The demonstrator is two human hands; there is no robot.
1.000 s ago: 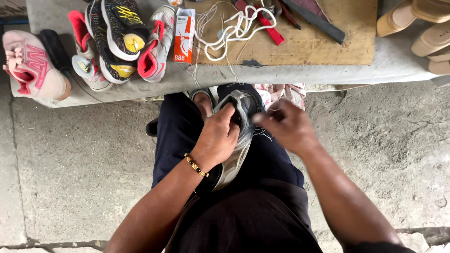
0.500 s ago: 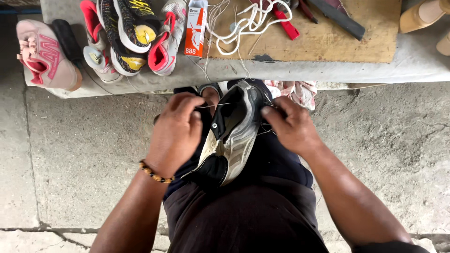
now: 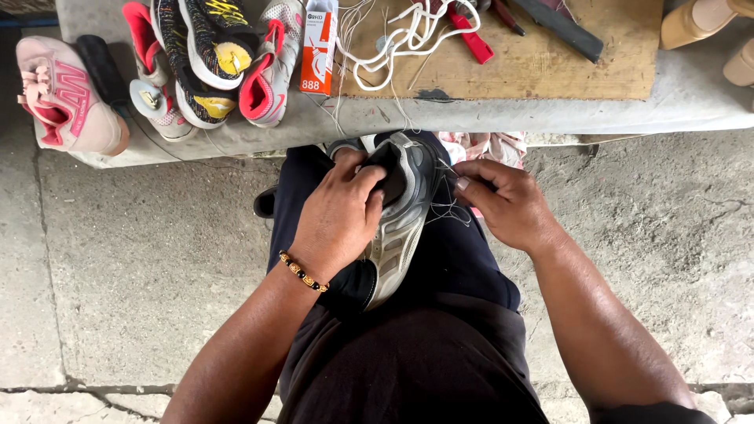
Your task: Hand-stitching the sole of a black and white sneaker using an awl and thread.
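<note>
left hand [image 3: 339, 221] clamped on grey-and-black mesh sneaker [image 3: 400, 216] resting on lap | right hand [image 3: 506, 206] fingers pinched on thin white thread [image 3: 449, 208] beside sneaker | pink sneaker [image 3: 67, 98] on grey concrete desk [image 3: 691, 106]

My left hand [image 3: 339, 216] lies palm down over my lap, fingers curled and pressed together, thumb tucked along the inner side, knuckles toward the camera. Its wrist is bent slightly inward, the forearm running down to the lower left. My right hand [image 3: 503, 206] sits just beside it, apart from it, fingers bunched and pinched with the thumb [image 3: 470, 187] pointing toward the left hand. That wrist is straight, the forearm angling off to the lower right.
</note>
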